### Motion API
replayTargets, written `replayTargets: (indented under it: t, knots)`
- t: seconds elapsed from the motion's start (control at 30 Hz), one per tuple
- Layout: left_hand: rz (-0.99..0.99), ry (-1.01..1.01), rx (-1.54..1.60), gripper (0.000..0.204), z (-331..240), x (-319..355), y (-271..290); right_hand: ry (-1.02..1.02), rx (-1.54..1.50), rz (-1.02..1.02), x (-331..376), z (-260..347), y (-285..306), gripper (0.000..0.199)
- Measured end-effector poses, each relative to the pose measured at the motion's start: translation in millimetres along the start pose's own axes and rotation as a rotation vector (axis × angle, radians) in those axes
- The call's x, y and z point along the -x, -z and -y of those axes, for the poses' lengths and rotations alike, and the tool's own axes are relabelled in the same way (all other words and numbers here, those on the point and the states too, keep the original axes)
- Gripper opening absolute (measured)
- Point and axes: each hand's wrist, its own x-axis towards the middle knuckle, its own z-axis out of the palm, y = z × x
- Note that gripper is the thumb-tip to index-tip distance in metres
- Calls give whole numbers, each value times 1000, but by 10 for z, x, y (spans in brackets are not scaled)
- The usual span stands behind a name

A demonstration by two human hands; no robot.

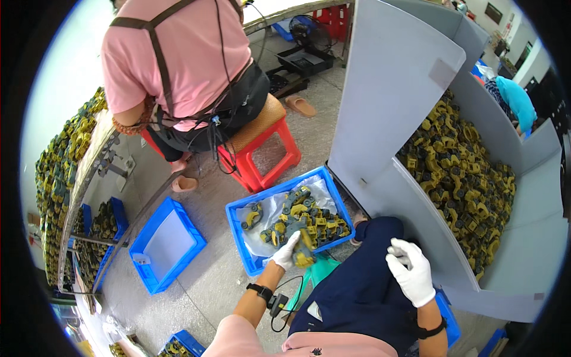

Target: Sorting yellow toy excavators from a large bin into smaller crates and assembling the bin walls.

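Note:
My left hand (286, 251), in a white glove, is closed on a yellow and dark grey toy vehicle (304, 253), blurred by motion. It is over the near side of a blue crate (244, 253) lined with clear plastic. Inside lie several similar toy vehicles (327, 226), heaped toward the middle and right, with a single one at the left. My right hand (411, 272), also gloved in white, is raised above my right thigh beside the grey bin wall. Its fingers are loosely curled and apart, and nothing shows in them.
A tall grey partitioned bin (440, 226) at the right holds a large heap of toy vehicles (458, 178). Left of my crate a second blue crate (163, 285) stands on the floor. Ahead, a person in pink sits on a red stool (262, 163) at a bench piled with vehicles.

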Motion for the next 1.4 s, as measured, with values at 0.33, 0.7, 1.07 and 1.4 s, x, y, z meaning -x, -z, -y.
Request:
replayTargets:
  t: [0.33,0.7,1.07,1.4]
  knots:
    - [-411,43,-21,28,-158,-1156,987,-241,207,-387,309,-421,907,23]
    - [-805,41,-543,39,-29,-2429,621,-312,452,-468,-188,-772,1046,29]
    - [-292,-238,-28,82,-214,-2979,123,-342,702,-474,-579,-1176,816,47]
    - [-176,-413,-1269,42,-117,-2812,-69,-269,788,-432,-620,-1191,744,53]
